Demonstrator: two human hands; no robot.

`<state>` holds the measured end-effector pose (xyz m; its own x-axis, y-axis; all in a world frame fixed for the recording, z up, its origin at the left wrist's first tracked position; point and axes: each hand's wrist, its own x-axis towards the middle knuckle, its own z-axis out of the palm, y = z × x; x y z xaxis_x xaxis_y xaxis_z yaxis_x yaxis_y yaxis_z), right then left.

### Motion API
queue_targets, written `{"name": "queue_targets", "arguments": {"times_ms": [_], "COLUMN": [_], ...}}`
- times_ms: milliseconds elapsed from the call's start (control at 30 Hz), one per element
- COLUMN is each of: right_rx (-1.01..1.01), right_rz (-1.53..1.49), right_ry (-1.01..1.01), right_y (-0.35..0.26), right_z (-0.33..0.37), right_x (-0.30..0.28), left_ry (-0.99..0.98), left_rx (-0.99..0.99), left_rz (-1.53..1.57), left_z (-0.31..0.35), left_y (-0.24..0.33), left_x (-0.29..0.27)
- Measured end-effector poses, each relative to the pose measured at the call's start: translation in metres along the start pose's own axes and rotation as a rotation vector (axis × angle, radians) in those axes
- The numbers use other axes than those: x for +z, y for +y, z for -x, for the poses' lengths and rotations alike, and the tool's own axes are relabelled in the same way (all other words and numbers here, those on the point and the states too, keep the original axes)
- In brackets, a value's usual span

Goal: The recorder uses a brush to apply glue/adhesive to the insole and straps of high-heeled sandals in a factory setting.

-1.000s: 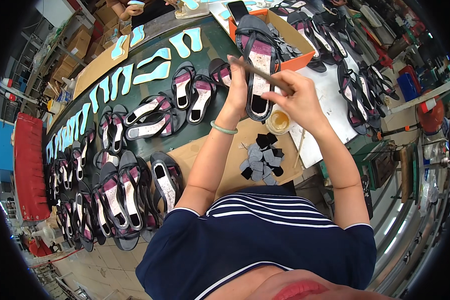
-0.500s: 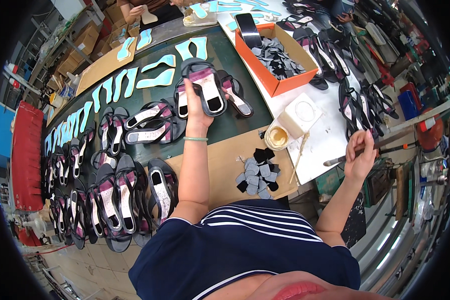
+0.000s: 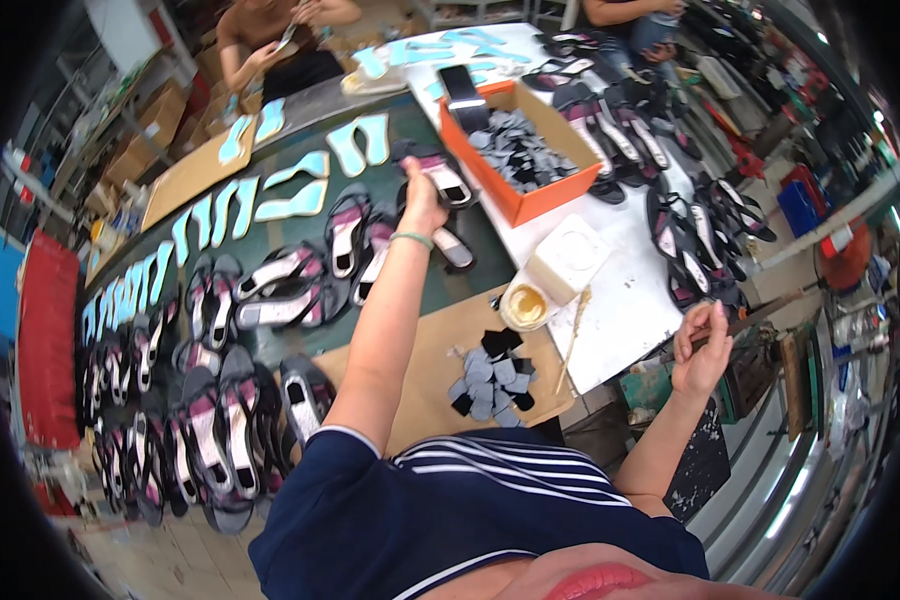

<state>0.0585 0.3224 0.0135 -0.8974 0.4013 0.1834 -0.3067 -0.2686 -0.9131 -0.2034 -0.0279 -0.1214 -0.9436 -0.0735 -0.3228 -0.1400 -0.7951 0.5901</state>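
Note:
My left hand (image 3: pixel 426 208) is stretched out over the green table and grips a dark sandal (image 3: pixel 444 182) with a purple-and-black strap and a pale insole. The fingers are partly hidden by the sandal. Just below that hand lie more sandals, one showing its pale insole (image 3: pixel 454 249). On the right, my right hand (image 3: pixel 703 352) is raised with its fingers bent around a brush, whose dark handle (image 3: pixel 760 316) runs off to the right; the bristle end is blurred. Between my arms sit an open tub of yellowish glue (image 3: pixel 524 305) and a heap of grey and black fabric squares (image 3: pixel 492 377).
An orange box (image 3: pixel 530 205) holds many fabric squares. Beside the tub stands a white container (image 3: pixel 568 258); a thin stick (image 3: pixel 573 340) lies near it. Rows of sandals (image 3: pixel 215 430) fill the left, with light-blue insole pieces (image 3: pixel 295 187) behind. Two other people work across the tables.
My left hand has carried the sandal away from me, from upright in front of me to low over the far table beside the orange box. My right hand has shifted slightly down and left.

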Motion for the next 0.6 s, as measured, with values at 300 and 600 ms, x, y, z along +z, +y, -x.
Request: {"name": "queue_targets", "arguments": {"times_ms": [300, 600], "right_rx": [-0.020, 0.007], "right_rz": [-0.023, -0.068], "right_ry": [0.041, 0.058], "right_y": [-0.004, -0.004], "right_z": [-0.001, 0.000], "right_x": [-0.012, -0.013], "left_ry": [0.045, 0.337], "left_rx": [0.131, 0.115], "left_rz": [-0.077, -0.547], "left_z": [-0.054, -0.093], "left_y": [-0.029, -0.068], "left_x": [-0.015, -0.040]}}
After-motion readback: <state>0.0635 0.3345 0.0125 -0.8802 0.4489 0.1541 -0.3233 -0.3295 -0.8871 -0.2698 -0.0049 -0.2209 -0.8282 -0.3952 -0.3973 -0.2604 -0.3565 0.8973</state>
